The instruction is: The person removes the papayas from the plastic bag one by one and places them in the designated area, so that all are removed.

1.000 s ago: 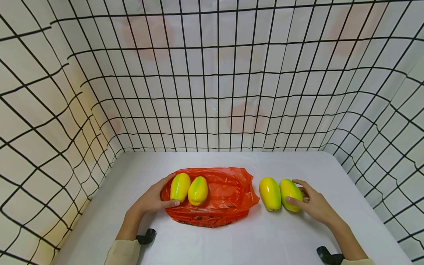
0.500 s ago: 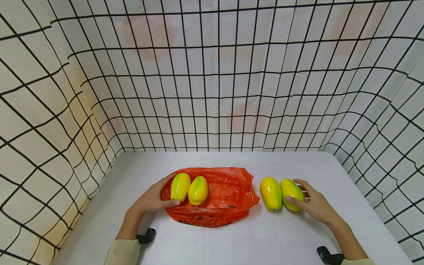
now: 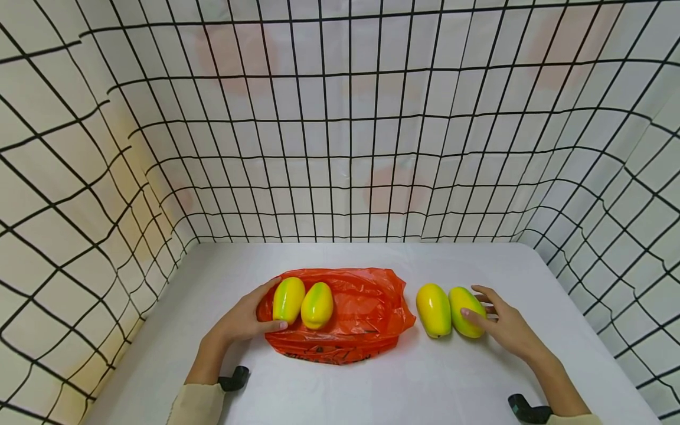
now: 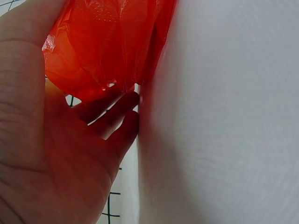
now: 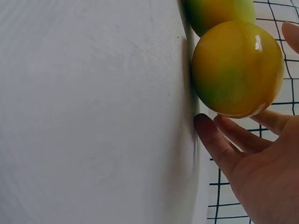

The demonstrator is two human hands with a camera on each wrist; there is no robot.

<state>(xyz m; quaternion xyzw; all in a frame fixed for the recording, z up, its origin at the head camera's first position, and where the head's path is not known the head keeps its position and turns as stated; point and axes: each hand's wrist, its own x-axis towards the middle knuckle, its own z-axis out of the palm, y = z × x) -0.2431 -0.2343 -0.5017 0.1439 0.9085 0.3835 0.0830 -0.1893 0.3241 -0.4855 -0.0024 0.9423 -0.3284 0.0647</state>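
Observation:
A crumpled red plastic bag [image 3: 366, 301] lies flat on the white table. On its left part rest two glossy yellow-green mangoes, an outer mango [image 3: 289, 300] and an inner mango [image 3: 317, 307]. My left hand [image 3: 241, 316] rests at the bag's left end, thumb by the outer mango's lower end; in the left wrist view its fingers [image 4: 124, 109] extend loosely beneath the red plastic [image 4: 107, 46]. Right of the bag, two more mangoes lie side by side. My right hand [image 3: 502, 321] is spread around the rightmost mango [image 3: 465, 310], its fingertips beside the fruit in the right wrist view.
The other right-hand mango [image 3: 432, 311] sits between the bag and the rightmost one. A black wire grid [image 3: 350, 156] over white sheeting borders the white table [image 3: 382, 389] at the back and both sides. Black wrist mounts [image 3: 234, 379] hang beneath the forearms.
My right thumb has lifted slightly off the rightmost mango, and the two right-hand mangoes have shifted only a little. My left hand and the bag stay in place.

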